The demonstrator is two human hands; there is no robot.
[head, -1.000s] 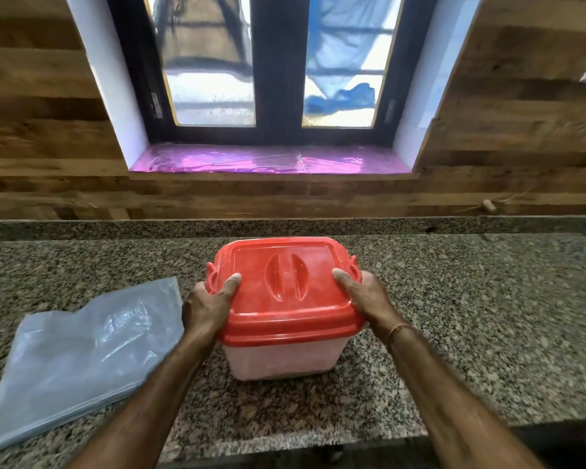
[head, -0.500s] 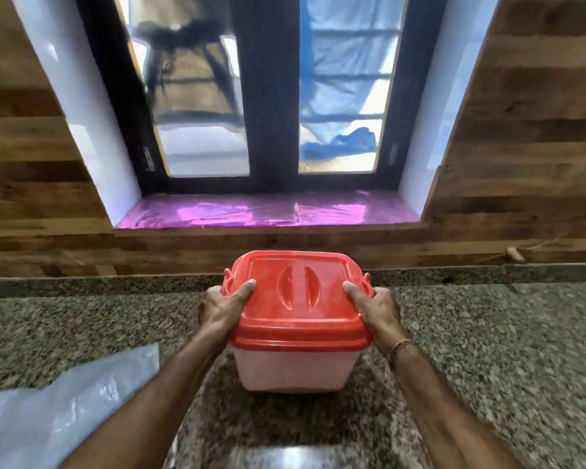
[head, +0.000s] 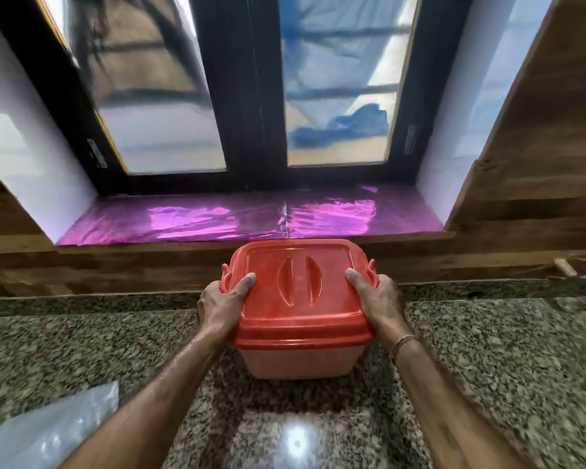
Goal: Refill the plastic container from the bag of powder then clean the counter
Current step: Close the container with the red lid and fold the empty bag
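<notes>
The plastic container (head: 300, 362) has a translucent body and a red lid (head: 298, 292) snapped on top. It is held above the granite counter (head: 487, 350), toward the back wall. My left hand (head: 222, 308) grips its left side with the thumb on the lid. My right hand (head: 376, 304) grips the right side the same way. The flat, clear plastic bag (head: 48, 434) lies on the counter at the lower left, partly cut off by the frame.
A wooden wall panel (head: 115, 269) runs behind the counter. Above it is a window sill covered in shiny purple film (head: 244, 218), under a dark-framed window (head: 251, 96).
Both hands have carried the container away from me toward the back wall and window sill. The view has tilted up, so the bag has slid to the lower left corner.
</notes>
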